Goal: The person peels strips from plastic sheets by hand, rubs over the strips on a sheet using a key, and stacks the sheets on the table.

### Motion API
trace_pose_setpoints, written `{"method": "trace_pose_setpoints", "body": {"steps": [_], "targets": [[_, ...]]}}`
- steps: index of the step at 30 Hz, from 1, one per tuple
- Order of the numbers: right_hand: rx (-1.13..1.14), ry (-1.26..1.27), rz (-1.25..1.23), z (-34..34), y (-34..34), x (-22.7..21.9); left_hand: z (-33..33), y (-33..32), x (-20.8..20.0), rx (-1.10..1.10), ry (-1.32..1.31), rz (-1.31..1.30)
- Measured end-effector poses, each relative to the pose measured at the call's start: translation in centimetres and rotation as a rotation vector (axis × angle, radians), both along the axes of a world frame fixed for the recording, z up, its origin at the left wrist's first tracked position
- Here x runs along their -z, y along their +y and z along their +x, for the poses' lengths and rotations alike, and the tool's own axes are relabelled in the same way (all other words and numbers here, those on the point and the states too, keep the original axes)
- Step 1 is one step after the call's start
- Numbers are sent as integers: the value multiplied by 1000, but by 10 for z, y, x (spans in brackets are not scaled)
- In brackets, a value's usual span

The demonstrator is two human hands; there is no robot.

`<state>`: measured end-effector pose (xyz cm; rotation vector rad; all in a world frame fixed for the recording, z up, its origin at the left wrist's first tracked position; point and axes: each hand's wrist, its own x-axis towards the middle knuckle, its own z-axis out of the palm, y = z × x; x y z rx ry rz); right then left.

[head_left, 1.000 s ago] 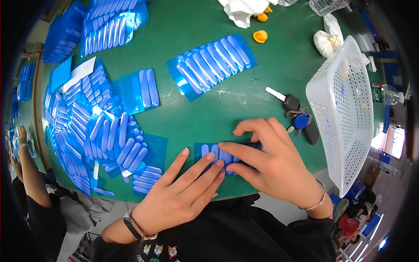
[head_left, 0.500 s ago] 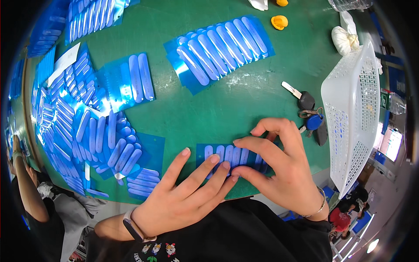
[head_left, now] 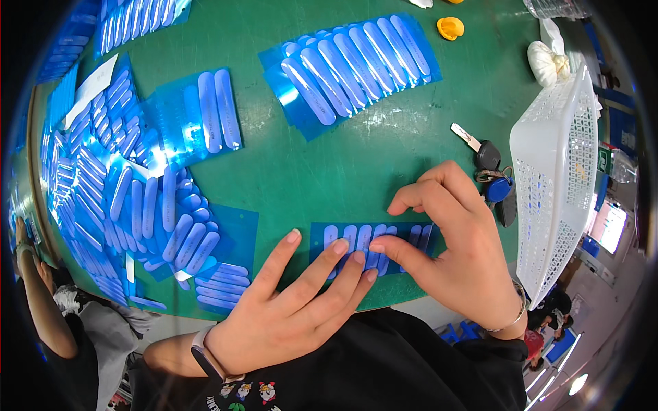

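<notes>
A small blue film sheet (head_left: pixel 318 238) lies near the table's front edge, bearing a row of long, rounded blue strips (head_left: pixel 363 238). My left hand (head_left: pixel 291 305) rests with its fingers spread, several fingertips on the lower left part of this sheet. Over the right part hovers my right hand (head_left: pixel 462 257), its thumb tip on one of the middle strips. The index finger is bent and stands apart from the thumb, with nothing visible between them. My right hand covers part of the row; its other fingers are partly hidden.
Heaped blue strip sheets (head_left: pixel 137 198) fill the left side of the green table (head_left: pixel 288 178). Further sheets (head_left: pixel 356 65) lie at the back. On the right are keys (head_left: pixel 488 156), a white perforated basket (head_left: pixel 548 178) and a yellow cap-like piece (head_left: pixel 450 28). Another person's arm (head_left: pixel 44 294) shows at far left.
My right thumb has moved away from the left fingertips onto a strip, and the right index finger has lifted up off the sheet. The left hand stays nearly in place.
</notes>
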<state>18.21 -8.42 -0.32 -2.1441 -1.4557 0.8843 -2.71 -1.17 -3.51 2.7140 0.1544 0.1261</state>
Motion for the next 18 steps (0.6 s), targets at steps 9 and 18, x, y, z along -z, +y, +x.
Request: {"method": "trace_pose_setpoints", "body": {"steps": [9, 18], "targets": [[-47, -48, -107, 4, 13, -8, 3, -1, -1, -18, -26, -28], [-88, -31, -241, 8, 32, -14, 2, 4, -2, 14, 3, -4]]}}
